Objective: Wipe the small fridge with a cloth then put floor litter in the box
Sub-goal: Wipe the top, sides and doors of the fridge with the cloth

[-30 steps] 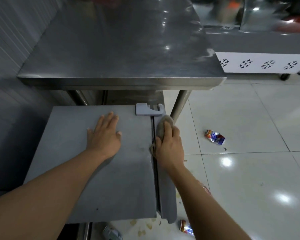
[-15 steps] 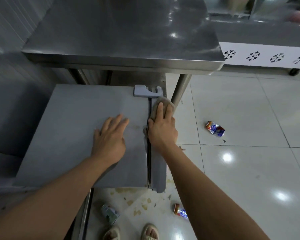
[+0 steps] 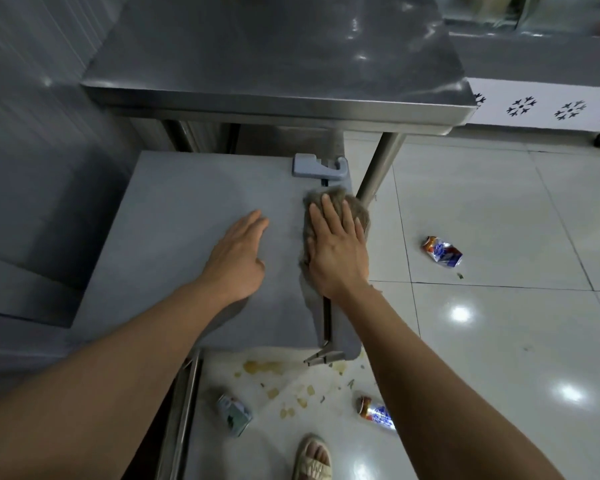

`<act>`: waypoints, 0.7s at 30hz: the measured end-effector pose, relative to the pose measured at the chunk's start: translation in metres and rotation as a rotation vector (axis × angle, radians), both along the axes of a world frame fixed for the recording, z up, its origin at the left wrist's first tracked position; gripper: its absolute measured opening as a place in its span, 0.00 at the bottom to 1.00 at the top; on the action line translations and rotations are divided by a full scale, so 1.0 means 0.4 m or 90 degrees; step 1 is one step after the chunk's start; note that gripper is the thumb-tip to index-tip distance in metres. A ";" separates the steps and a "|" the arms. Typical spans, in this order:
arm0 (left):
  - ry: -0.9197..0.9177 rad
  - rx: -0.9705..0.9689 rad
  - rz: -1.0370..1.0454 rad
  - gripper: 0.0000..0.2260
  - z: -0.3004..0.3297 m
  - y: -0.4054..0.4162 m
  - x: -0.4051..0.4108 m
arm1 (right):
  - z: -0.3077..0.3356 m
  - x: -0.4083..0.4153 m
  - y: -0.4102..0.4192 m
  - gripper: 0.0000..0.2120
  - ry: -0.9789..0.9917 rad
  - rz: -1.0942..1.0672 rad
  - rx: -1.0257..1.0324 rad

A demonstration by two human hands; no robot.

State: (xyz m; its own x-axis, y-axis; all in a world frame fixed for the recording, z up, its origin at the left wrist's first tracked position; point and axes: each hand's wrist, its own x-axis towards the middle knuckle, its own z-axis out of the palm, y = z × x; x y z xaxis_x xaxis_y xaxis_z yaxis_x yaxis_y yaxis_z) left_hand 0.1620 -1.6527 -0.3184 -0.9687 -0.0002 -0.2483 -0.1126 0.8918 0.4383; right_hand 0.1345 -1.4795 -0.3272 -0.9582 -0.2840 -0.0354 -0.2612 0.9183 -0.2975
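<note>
With the left hand (image 3: 238,263) flat and open on the small fridge (image 3: 187,244) top to steady it, the right hand (image 3: 338,252) best presses its open-palmed grip on the cloth (image 3: 359,211) along the door seam, litter waiting on the floor (image 3: 499,341).

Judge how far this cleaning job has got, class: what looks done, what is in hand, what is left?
Done: nothing clearly finished. In hand: the right hand presses the cloth flat on the small fridge top, the left hand bracing beside it. Left: three crushed cans lie on the floor; no box is in view.
</note>
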 end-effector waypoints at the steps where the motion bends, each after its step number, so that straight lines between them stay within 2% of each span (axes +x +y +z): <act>1: 0.007 -0.020 0.020 0.30 0.000 -0.017 0.016 | -0.003 0.049 -0.003 0.28 0.015 0.019 -0.012; 4: 0.016 -0.127 0.036 0.28 -0.008 -0.059 0.070 | -0.006 0.149 -0.015 0.27 0.009 0.081 -0.014; 8: -0.008 -0.086 0.016 0.28 -0.026 -0.075 0.081 | -0.002 0.053 -0.035 0.26 -0.003 0.116 0.013; 13: -0.020 -0.073 0.006 0.27 -0.037 -0.086 0.079 | 0.013 -0.028 -0.098 0.26 -0.018 0.027 0.036; 17: -0.037 -0.060 0.000 0.28 -0.023 -0.083 0.073 | 0.012 0.156 -0.084 0.25 0.017 0.047 -0.013; 21: 0.004 -0.059 -0.026 0.30 0.001 -0.083 0.089 | 0.005 0.320 -0.078 0.25 0.019 0.074 -0.014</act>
State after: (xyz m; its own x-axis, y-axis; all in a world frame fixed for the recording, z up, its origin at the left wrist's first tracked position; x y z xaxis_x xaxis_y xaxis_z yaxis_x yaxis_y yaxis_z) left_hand 0.1976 -1.6859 -0.3181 -0.9698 0.0163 -0.2434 -0.0733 0.9322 0.3544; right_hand 0.2626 -1.5109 -0.3250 -0.9190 -0.3942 0.0002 -0.3751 0.8742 -0.3083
